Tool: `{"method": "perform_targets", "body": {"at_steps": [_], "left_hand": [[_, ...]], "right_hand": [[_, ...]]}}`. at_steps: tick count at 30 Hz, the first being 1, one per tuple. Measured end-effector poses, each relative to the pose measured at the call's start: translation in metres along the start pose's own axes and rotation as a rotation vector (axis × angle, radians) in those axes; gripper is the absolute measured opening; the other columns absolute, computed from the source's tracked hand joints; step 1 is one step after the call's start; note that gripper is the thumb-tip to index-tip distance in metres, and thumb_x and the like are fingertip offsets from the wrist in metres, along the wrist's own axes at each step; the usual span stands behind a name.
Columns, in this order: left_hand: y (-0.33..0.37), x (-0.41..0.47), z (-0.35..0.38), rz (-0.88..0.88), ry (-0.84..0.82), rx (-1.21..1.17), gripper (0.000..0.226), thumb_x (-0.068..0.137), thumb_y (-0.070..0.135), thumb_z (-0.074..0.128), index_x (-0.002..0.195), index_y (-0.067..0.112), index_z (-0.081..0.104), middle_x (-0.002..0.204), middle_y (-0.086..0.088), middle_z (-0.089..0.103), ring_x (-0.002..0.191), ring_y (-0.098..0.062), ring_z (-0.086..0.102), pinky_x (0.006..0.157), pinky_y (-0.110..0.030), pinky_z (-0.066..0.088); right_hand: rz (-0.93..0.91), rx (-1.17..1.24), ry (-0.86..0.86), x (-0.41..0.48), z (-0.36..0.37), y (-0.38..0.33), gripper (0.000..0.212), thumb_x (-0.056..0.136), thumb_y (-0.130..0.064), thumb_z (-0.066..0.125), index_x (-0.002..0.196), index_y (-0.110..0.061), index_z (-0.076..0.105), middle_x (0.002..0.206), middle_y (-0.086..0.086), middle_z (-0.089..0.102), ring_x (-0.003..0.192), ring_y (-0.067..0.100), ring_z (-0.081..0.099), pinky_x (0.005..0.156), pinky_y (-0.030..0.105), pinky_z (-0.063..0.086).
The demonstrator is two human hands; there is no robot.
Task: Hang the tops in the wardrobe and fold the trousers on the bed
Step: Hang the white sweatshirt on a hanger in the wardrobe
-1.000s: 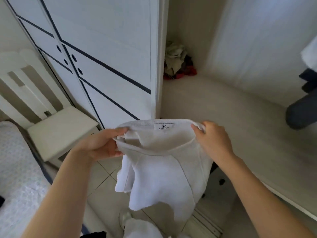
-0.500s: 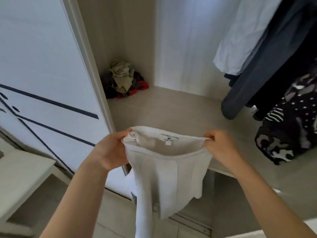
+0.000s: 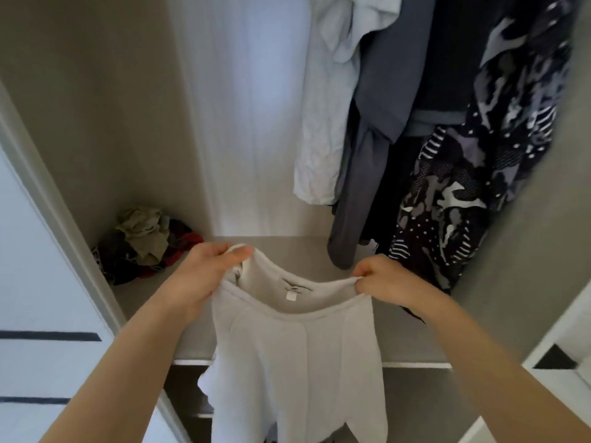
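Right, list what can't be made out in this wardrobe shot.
All from the head view:
- Rail and hangers: cut off by the top edge above the hanging clothes.
- Label text inside the white top: too small.
- The top's hem: cut off by the bottom edge.
- Crumpled pile in the corner: items indistinguishable.
- Left hand and right hand: fingers partly tucked into the neckline.

A printed neck mark and small white tag (image 3: pixel 291 296) inside the white top (image 3: pixel 300 356), both unreadable.
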State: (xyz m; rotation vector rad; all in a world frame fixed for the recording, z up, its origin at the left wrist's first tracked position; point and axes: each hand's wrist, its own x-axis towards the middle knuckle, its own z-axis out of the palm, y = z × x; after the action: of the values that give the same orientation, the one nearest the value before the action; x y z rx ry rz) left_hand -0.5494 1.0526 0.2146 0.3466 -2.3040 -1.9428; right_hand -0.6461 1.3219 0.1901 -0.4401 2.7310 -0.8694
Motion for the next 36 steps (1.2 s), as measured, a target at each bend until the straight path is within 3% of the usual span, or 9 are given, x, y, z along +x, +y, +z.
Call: {"method": "perform_targets", "body": {"at_steps": [4,8,11,16,20,27,32,34,36], "left_hand": [[0.038,0.011,0.006,0.08,0.022,-0.11,0.04,0.092,0.03,0.065,0.106,-0.007,0.068,0.1,-0.024,0.072,0.093,-0.033,0.071,0.084,-0.039,0.054],[0.083,0.023,0.006,0.138,0.044,-0.201,0.036,0.093,0.026,0.065,0.106,-0.007,0.067,0.1,-0.024,0.072,0.095,-0.035,0.07,0.091,-0.044,0.053],[0.111,0.029,0.006,0.176,0.018,-0.188,0.028,0.091,0.02,0.066,0.1,-0.007,0.069,0.096,-0.026,0.072,0.087,-0.034,0.07,0.084,-0.041,0.054],[0.152,0.035,0.003,0.232,0.002,-0.152,0.023,0.064,0.018,0.079,0.082,0.007,0.072,0.079,-0.016,0.071,0.075,-0.027,0.067,0.078,-0.038,0.05],[0.182,0.041,0.002,0.318,0.061,-0.1,0.016,0.085,0.011,0.072,0.07,0.009,0.066,0.064,-0.01,0.063,0.062,-0.022,0.06,0.065,-0.028,0.045],[0.228,0.053,-0.013,0.484,0.17,-0.038,0.024,0.085,0.022,0.073,0.075,0.008,0.056,0.071,-0.009,0.043,0.067,-0.021,0.04,0.065,-0.031,0.03],[0.251,0.062,-0.024,0.567,0.247,0.013,0.031,0.087,0.02,0.072,0.065,0.011,0.051,0.057,-0.002,0.039,0.054,-0.017,0.035,0.052,-0.027,0.027],[0.259,0.067,-0.029,0.591,0.269,0.025,0.031,0.087,0.021,0.072,0.066,0.011,0.051,0.056,-0.001,0.039,0.053,-0.016,0.035,0.052,-0.027,0.027],[0.267,0.072,-0.031,0.6,0.272,0.023,0.029,0.087,0.021,0.071,0.068,0.01,0.052,0.059,-0.005,0.04,0.055,-0.017,0.037,0.054,-0.028,0.028]], "right_hand": [[-0.043,-0.025,0.019,-0.003,-0.03,-0.022,0.026,0.085,-0.002,0.054,0.085,-0.025,0.067,0.095,-0.003,0.066,0.095,0.015,0.061,0.065,0.016,0.043],[-0.123,-0.036,0.101,-0.01,-0.067,-0.059,0.022,0.093,-0.01,0.052,0.098,-0.017,0.072,0.1,-0.003,0.067,0.086,0.006,0.059,0.062,0.008,0.043],[-0.222,-0.078,0.228,-0.02,-0.099,-0.093,0.026,0.096,-0.021,0.052,0.101,-0.003,0.07,0.104,0.011,0.071,0.095,0.017,0.065,0.082,0.025,0.051],[-0.394,-0.153,0.452,-0.047,-0.158,-0.156,0.025,0.096,-0.027,0.051,0.094,-0.01,0.07,0.089,0.003,0.071,0.075,0.008,0.062,0.066,0.02,0.047],[-0.476,-0.215,0.58,-0.057,-0.195,-0.201,0.03,0.097,-0.025,0.049,0.098,-0.002,0.069,0.095,0.01,0.071,0.087,0.018,0.065,0.074,0.027,0.05],[-0.618,-0.28,0.76,-0.061,-0.237,-0.27,0.021,0.095,-0.017,0.048,0.101,-0.007,0.066,0.089,0.005,0.067,0.082,0.017,0.061,0.07,0.026,0.052],[-0.693,-0.315,0.942,-0.043,-0.272,-0.314,0.02,0.09,-0.007,0.047,0.096,0.004,0.061,0.086,0.021,0.065,0.082,0.037,0.062,0.071,0.047,0.056],[-0.65,-0.323,0.984,-0.035,-0.286,-0.327,0.015,0.089,-0.004,0.047,0.078,0.001,0.054,0.072,0.014,0.056,0.067,0.031,0.056,0.054,0.037,0.05],[-0.605,-0.318,1.01,-0.028,-0.299,-0.336,0.03,0.086,0.002,0.044,0.059,-0.008,0.037,0.059,0.006,0.038,0.052,0.023,0.037,0.044,0.027,0.026]]}}
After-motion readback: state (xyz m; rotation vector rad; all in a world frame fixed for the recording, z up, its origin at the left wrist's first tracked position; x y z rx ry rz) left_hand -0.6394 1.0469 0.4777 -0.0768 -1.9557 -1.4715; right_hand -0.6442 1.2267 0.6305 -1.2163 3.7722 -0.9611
